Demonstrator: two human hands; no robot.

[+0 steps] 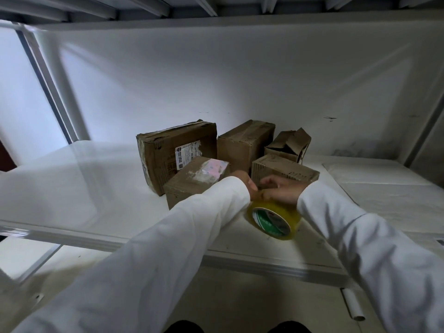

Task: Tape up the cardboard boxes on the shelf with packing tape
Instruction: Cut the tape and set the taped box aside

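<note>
1. On the white shelf (72, 188), five cardboard boxes sit grouped near the back wall.
2. Back row: large labelled box (177, 150) at left, a plain closed box (242, 145) beside it, and a small box (288, 143) at right with its flaps standing open.
3. Front row: a box with a pinkish label patch (197, 179) at left; a ribbed box (283, 169) at right.
4. Roll of yellowish packing tape (274, 219) stands tilted on the shelf, just before the front boxes.
5. Both hands meet over the roll's top. Right hand (281, 191): grip narrow, fingers curled onto the roll's upper edge.
6. Left hand (245, 182): mostly hidden by its white sleeve (168, 248); cannot tell its grip.
7. Below the shelf edge, floor and dark shoe tips show.
</note>
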